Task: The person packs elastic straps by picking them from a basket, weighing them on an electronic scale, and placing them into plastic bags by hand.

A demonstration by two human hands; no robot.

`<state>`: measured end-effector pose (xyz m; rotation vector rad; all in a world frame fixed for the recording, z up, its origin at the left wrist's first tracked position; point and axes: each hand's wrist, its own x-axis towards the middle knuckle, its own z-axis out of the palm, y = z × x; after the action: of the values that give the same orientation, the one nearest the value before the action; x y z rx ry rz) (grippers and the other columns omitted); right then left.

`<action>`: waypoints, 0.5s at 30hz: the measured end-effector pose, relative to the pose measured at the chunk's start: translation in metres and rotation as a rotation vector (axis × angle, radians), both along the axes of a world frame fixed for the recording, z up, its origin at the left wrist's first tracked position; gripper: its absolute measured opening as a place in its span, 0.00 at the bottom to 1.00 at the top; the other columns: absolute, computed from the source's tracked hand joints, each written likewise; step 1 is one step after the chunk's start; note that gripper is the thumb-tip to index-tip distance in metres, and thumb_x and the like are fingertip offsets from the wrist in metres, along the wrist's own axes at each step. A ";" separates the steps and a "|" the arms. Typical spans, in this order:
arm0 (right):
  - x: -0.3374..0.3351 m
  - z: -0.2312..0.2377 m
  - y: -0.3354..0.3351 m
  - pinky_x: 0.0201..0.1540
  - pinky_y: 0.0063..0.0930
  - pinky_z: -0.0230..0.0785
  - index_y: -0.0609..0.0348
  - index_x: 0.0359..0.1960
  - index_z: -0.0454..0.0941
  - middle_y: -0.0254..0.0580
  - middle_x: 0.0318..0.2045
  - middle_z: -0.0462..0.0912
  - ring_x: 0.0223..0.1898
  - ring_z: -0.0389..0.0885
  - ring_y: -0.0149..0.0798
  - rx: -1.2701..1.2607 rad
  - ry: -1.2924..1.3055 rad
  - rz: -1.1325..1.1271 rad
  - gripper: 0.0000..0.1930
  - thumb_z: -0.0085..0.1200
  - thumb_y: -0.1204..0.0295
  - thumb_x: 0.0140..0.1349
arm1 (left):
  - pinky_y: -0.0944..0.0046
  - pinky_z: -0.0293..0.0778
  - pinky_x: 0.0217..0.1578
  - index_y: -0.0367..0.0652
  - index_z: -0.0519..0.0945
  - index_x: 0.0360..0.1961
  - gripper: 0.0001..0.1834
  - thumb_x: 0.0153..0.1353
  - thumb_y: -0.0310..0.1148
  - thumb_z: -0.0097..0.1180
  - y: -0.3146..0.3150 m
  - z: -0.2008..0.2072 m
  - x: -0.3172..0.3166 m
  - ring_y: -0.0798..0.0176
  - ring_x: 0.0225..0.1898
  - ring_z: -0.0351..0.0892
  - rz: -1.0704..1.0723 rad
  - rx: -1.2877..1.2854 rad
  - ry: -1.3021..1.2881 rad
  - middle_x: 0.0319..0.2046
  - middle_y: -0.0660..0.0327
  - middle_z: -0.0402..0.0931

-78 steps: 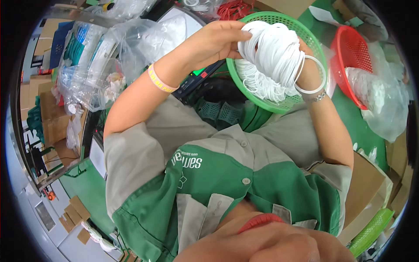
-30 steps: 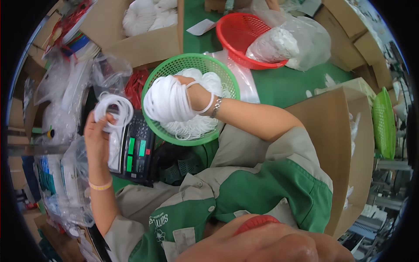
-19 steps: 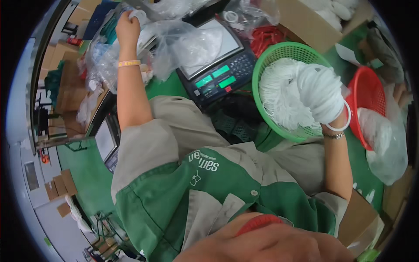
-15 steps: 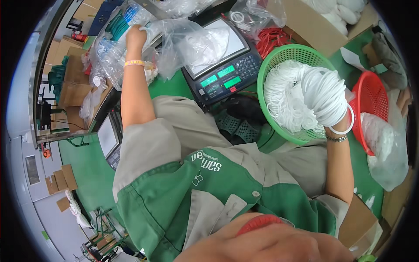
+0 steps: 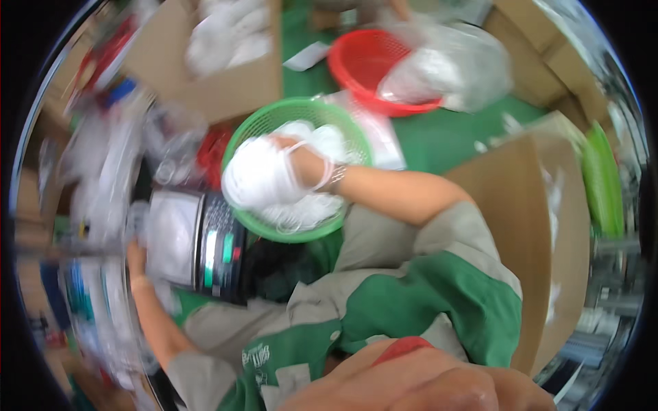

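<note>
My right hand point(image 5: 306, 166) is closed on a thick bundle of white rings point(image 5: 260, 177), like elastic bands, with one loop hanging round the wrist. The bundle is over the near left side of a green mesh basket point(image 5: 301, 113), where more white rings lie. To its left is a digital scale point(image 5: 223, 240) with lit green displays. A clear plastic bag point(image 5: 173, 233) with pale contents lies on its pan. My left hand point(image 5: 137, 255) is at the pan's left edge, its fingers blurred but apparently closed on the bag.
Beyond the basket are a red mesh basket point(image 5: 353, 65) and a filled clear bag point(image 5: 462, 68). A carton point(image 5: 233, 85) of white bundles stands far left. Red strips point(image 5: 214, 154) lie between scale and basket. An open carton point(image 5: 500, 198) is at my right.
My view has swung to the right, blurring the picture. My right hand has carried the ring bundle across the basket toward the scale. The left hand is now lower, beside the scale pan.
</note>
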<state>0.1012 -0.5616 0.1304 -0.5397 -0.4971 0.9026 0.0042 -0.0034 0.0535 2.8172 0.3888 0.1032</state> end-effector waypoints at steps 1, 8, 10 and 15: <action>0.013 -0.023 -0.007 0.52 0.35 0.62 0.58 0.40 0.72 0.42 0.41 0.76 0.45 0.74 0.40 0.176 0.249 0.102 0.16 0.34 0.63 0.59 | 0.54 0.66 0.45 0.34 0.72 0.43 0.18 0.49 0.27 0.44 -0.004 -0.018 0.014 0.43 0.44 0.70 -0.090 0.336 0.135 0.39 0.42 0.71; -0.011 0.013 -0.015 0.43 0.25 0.67 0.56 0.40 0.70 0.30 0.36 0.75 0.40 0.73 0.27 -0.060 -0.155 -0.402 0.11 0.50 0.76 0.54 | 0.58 0.66 0.45 0.36 0.58 0.56 0.33 0.44 0.14 0.45 -0.014 -0.024 0.039 0.51 0.43 0.72 -0.081 0.079 -0.302 0.50 0.48 0.65; 0.007 -0.019 -0.040 0.43 0.25 0.67 0.55 0.40 0.70 0.30 0.36 0.75 0.39 0.73 0.26 -0.124 -0.098 -0.494 0.11 0.50 0.76 0.54 | 0.62 0.62 0.50 0.34 0.58 0.56 0.32 0.45 0.14 0.44 -0.107 -0.013 0.084 0.49 0.49 0.67 0.013 -0.508 -0.217 0.56 0.48 0.57; 0.035 -0.032 -0.015 0.51 0.42 0.62 0.61 0.32 0.75 0.47 0.32 0.79 0.39 0.77 0.46 0.250 0.661 0.115 0.12 0.41 0.67 0.55 | 0.63 0.63 0.43 0.34 0.60 0.55 0.29 0.48 0.17 0.43 -0.045 -0.038 0.058 0.54 0.46 0.69 0.080 0.325 0.835 0.50 0.47 0.64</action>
<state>0.1359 -0.5764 0.0983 0.0311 -0.0334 1.0469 0.0627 -0.0480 0.0155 3.0217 0.7057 -1.1111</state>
